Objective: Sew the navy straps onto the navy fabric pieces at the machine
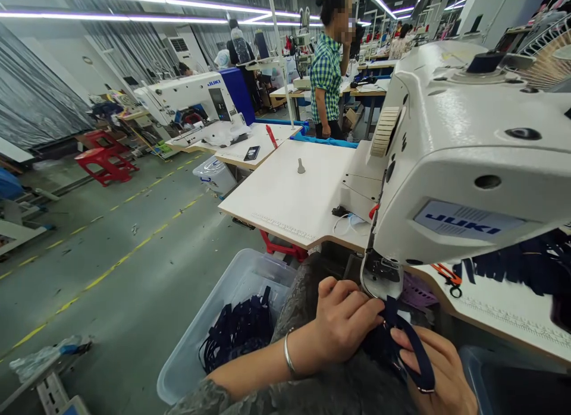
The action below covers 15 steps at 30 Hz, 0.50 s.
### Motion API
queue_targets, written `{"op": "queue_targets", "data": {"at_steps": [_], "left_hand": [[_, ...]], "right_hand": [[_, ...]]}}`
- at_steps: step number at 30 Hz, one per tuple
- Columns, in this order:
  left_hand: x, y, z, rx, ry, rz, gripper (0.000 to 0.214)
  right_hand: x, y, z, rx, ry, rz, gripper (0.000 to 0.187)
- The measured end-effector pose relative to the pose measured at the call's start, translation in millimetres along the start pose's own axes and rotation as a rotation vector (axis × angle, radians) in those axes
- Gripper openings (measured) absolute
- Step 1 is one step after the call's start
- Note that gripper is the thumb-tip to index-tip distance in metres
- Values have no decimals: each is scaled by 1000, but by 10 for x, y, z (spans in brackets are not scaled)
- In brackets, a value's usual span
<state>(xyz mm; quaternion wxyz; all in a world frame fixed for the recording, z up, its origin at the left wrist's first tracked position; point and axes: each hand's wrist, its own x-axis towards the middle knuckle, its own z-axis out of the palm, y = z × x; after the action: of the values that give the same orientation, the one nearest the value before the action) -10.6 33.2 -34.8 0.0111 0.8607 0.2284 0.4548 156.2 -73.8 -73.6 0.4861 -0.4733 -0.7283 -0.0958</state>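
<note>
A white sewing machine with JUKI lettering looms on the right, its metal needle end just past my fingers. My left hand, a silver bangle on its wrist, is closed with its fingertips on dark navy fabric at the machine's foot. A navy strap comes from under the needle area and bends into a loop. My right hand pinches this strap between thumb and fingers, below and right of the machine head. My fingers partly hide the place where strap and machine meet.
Left of my lap stands a clear plastic bin with navy straps inside. Orange-handled scissors and a navy pile lie on the right tabletop. Beyond the white table, a person in a checked shirt stands.
</note>
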Motion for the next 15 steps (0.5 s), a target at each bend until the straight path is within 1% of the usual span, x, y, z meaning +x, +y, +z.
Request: {"op": "queue_targets", "data": {"at_steps": [4,8,11,12,13,14,15], "left_hand": [[-32,-7,-1,16,35,21,15],[-31,-4,-5,14,70,53,14],[-35,0,14,16,103,57,13],[-37,-1,24,8,97,58,13],[-43,-5,35,-14,60,61,14],[-53,-14,49,-53,-10,62,15],[-74,-29,67,-111,-119,60,16]], "right_hand": [[4,3,-3,-13,7,-22,24],[51,-21,16,-11,43,-27,22],[88,-41,38,19,76,-2,18],[100,-48,41,43,95,27,15],[113,-55,39,72,121,74,11],[127,-66,35,99,147,135,7],[143,-83,28,126,166,211,6]]}}
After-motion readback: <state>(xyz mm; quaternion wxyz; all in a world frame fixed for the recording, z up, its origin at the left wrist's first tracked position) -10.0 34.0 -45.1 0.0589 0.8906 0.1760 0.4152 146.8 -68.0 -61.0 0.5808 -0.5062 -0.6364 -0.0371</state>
